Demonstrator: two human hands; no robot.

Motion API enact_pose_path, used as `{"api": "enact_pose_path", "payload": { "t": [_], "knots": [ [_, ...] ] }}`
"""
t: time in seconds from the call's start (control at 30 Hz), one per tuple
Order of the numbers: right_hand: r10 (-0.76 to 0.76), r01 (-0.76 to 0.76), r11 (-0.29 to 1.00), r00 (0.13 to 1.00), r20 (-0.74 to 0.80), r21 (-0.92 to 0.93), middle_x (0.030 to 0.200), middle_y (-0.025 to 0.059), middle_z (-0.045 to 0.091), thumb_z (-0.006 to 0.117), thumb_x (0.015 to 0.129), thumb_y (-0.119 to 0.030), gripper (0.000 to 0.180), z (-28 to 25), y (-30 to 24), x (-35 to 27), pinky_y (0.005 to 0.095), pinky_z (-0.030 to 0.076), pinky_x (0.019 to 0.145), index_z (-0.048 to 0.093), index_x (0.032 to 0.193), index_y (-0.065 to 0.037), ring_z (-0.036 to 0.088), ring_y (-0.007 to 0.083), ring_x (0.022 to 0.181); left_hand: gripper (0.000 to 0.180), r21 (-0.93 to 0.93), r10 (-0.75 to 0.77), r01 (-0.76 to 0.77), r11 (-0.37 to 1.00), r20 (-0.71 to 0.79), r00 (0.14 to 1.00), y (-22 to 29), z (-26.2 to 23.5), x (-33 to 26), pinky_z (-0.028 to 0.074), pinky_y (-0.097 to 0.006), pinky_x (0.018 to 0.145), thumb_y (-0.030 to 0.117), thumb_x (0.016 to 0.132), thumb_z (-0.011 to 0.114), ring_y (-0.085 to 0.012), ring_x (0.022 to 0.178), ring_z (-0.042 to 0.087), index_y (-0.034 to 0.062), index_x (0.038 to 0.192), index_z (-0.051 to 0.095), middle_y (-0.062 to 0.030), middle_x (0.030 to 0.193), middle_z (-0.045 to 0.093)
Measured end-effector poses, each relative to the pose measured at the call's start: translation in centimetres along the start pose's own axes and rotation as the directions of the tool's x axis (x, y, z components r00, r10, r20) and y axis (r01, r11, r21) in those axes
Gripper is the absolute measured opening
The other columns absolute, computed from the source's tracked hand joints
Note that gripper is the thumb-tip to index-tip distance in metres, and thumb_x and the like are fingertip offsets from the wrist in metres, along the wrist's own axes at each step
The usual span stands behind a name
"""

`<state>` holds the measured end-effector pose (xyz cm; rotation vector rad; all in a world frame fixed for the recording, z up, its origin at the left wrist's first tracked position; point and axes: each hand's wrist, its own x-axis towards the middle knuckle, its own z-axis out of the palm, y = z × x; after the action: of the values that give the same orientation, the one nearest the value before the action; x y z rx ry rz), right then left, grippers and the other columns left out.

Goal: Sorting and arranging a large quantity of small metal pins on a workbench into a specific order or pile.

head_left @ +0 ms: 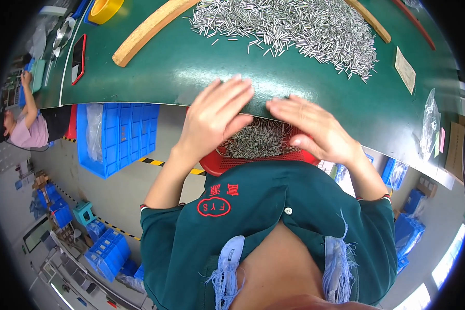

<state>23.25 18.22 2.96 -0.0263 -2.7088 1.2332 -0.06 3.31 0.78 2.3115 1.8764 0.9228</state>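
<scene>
Bench (144, 82) over red basket (227, 166)

Red basket tucked below the near edge, presumably to catch. Wooden strips (150, 30), likely fences. Your left hand (217, 111) and right hand (315, 124): open, apparently empty, at that edge. Metal pins (294, 28): heaped between strips; more in basket.

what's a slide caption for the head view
Left hand and right hand at a green table, red basket of metal rods below.

Slightly blurred, the left hand (212, 116) and right hand (315, 124) cover parts of a red basket (210, 164), its far side hidden beneath the near edge of the bench (139, 85). Toward the far edge, a heap of metal pins (299, 31) and a wooden strip (152, 29) run out of frame.
</scene>
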Motion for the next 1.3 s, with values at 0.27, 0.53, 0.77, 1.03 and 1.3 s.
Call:
{"api": "enact_pose_path", "payload": {
  "t": [0.27,0.53,0.77,1.03,1.3],
  "knots": [
    [0.102,-0.279,0.657,0.953,-0.284,-0.7,0.155,0.0178,0.037,0.051,0.081,-0.074,0.1,-2.3,4.7,3.9,0.0472,0.022,0.121,0.037,0.149,-0.002,0.03,0.0293,0.147,0.058,0.181,-0.101,0.101,0.978,-0.012,0.995,-1.5,4.2,7.2,0.034,-0.05,0.114,0.031,0.09,0.068,-0.0316,0.136,0.046,0.0024,0.138,0.052,-0.0179,0.144,0.05],
    [0.119,-0.173,0.735,0.985,-0.126,-0.655,0.157,0.0142,0.036,0.046,0.078,-0.077,0.105,-1.1,3.7,2.7,0.0473,0.019,0.122,0.036,0.151,-0.003,0.027,0.0291,0.149,0.067,0.135,-0.057,0.049,0.99,0.058,0.997,-0.7,3.7,5.0,0.035,-0.05,0.113,0.039,0.086,0.071,-0.0312,0.134,0.048,-0.0001,0.137,0.052,-0.0164,0.142,0.053],
    [0.078,-0.072,0.861,0.997,-0.01,-0.503,0.157,0.0134,0.036,0.054,0.071,-0.073,0.107,1.1,1.2,1.3,0.0477,0.023,0.121,0.036,0.151,-0.004,0.03,0.0282,0.147,0.081,0.061,-0.087,0.078,0.995,0.173,0.981,1.8,1.1,0.5,0.035,-0.051,0.113,0.041,0.077,0.075,-0.0296,0.138,0.045,0.0009,0.142,0.048,-0.0123,0.148,0.048],
    [0.148,-0.16,0.858,0.987,-0.064,-0.488,0.157,0.0121,0.037,0.058,0.068,-0.071,0.107,-0.2,-0.3,-1.3,0.0476,0.024,0.121,0.038,0.149,-0.004,0.032,0.0286,0.147,0.077,0.164,-0.202,0.193,0.967,0.038,0.979,0.8,0.1,-3.3,0.022,-0.056,0.117,0.046,0.081,0.07,-0.0282,0.139,0.045,0.0077,0.144,0.05,-0.0082,0.148,0.051],
    [0.215,-0.232,0.844,0.972,-0.093,-0.484,0.153,0.0101,0.044,0.064,0.081,-0.054,0.083,1.1,-1.4,-3.0,0.046,0.027,0.12,0.047,0.145,-0.006,0.038,0.0261,0.143,0.066,0.145,-0.112,0.101,0.984,0.069,0.991,2.3,1.0,-3.6,0.025,-0.061,0.114,0.046,0.082,0.071,-0.0211,0.136,0.048,0.0106,0.136,0.059,-0.0017,0.143,0.056]
  ]
}}
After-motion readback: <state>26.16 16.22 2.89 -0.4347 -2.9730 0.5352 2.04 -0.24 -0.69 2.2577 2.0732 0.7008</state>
